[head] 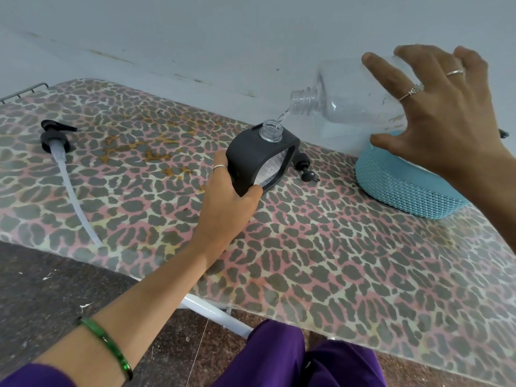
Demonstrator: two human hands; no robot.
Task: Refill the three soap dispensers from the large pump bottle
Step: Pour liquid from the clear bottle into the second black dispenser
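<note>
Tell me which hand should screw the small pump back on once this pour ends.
Probably right. The left hand grips the black dispenser, steadying it. The small pump lies just right of it, nearer the right hand, which must first set down the large bottle.

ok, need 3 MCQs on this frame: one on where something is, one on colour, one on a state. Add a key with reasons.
1. Where does the large pump head with its long tube lie?
A. on the table's far left
B. inside the basket
C. on the floor

2. What colour is the woven basket?
A. red
B. light blue
C. black

3. What is the large clear bottle doing?
A. standing capped
B. lying empty on the table
C. tilted, pouring into the black dispenser

Key: 1 A, it lies on the patterned table, left of the left hand. 2 B, its weave is light blue. 3 C, the right hand tips it and a stream enters the dispenser's open neck.
</note>
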